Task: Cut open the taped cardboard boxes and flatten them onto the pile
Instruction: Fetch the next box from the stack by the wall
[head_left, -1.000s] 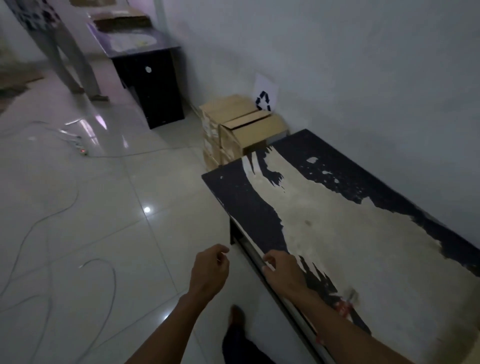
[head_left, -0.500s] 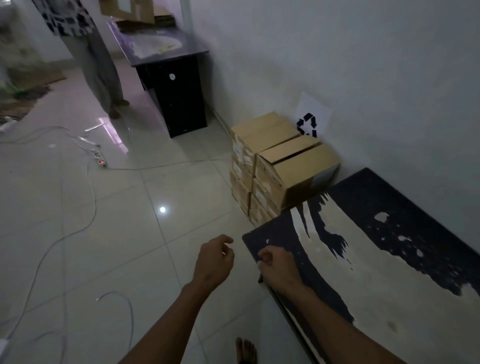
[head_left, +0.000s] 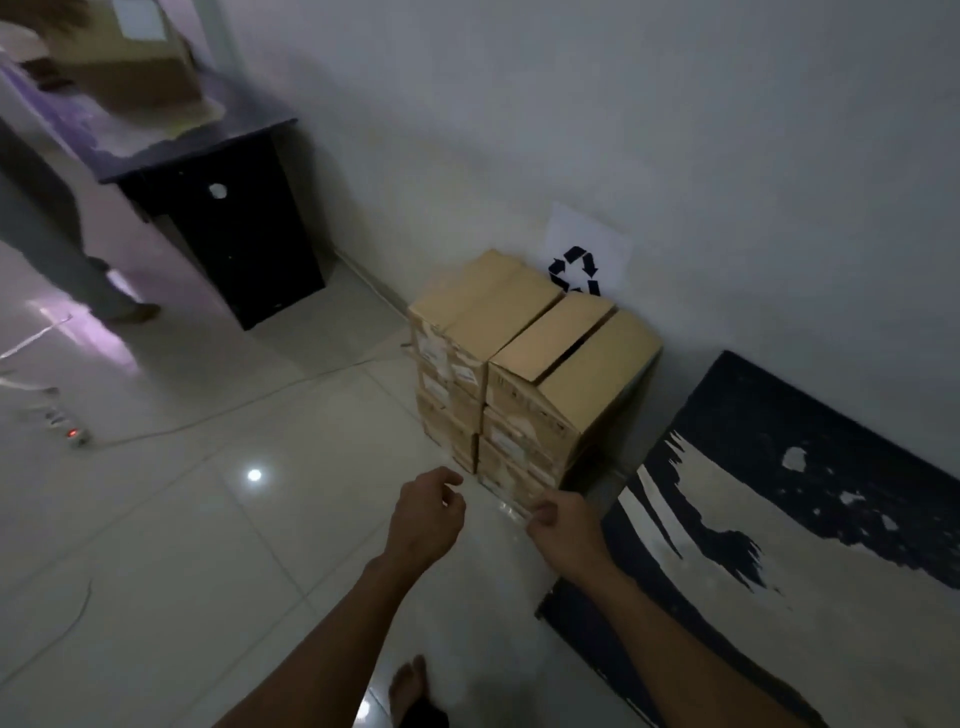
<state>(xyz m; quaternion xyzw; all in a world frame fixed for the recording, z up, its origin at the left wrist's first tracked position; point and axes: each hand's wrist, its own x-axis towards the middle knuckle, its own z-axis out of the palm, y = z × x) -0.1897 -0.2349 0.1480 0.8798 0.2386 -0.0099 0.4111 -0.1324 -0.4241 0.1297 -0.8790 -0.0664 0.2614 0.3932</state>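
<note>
Cardboard boxes (head_left: 524, 374) sit stacked against the wall; our left hand (head_left: 426, 514) and right hand (head_left: 563, 525) hang loosely curled, empty. Pulling a lower box could topple the stack.

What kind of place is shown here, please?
Probably a plain indoor workroom with a corner used for recycling cardboard. A recycling sign is on the white wall, stacked cardboard boxes stand on the tiled floor below it, and a worn black table stands beside them.
</note>
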